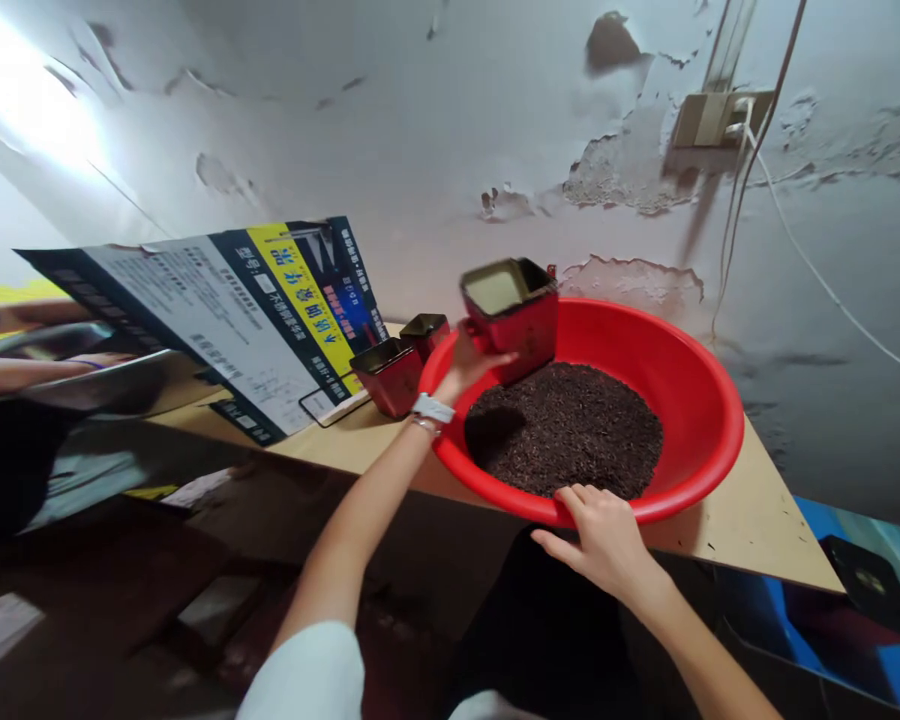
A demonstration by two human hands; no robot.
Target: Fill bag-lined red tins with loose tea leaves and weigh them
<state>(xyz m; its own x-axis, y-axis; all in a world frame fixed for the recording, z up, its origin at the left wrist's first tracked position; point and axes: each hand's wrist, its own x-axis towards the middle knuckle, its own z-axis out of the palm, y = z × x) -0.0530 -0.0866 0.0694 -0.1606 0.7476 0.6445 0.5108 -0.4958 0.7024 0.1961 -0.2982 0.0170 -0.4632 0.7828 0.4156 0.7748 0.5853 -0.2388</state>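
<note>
My left hand [467, 367] is closed round a red square tin [523, 325], tilted a little above the left side of a large red basin [690, 400]. The tin's top is uncovered and a pale inner surface shows. Dark brown, dry loose pieces that look like tea leaves [570, 425] cover the basin's bottom. At the near rim, my right hand [606, 535] grips the basin, its fingers over the edge and its thumb on the outer side. Two more red tins, a nearer one [390, 378] and a farther one [426, 333], stand on the table left of the basin.
A printed cardboard panel [232, 320] leans upright on the wooden table [765, 510]. Beyond it, another person's arms [34, 373] are at a metal bowl [139, 385]. A socket with cables [712, 118] is on the peeling wall. A dark phone-like object [870, 585] lies lower right.
</note>
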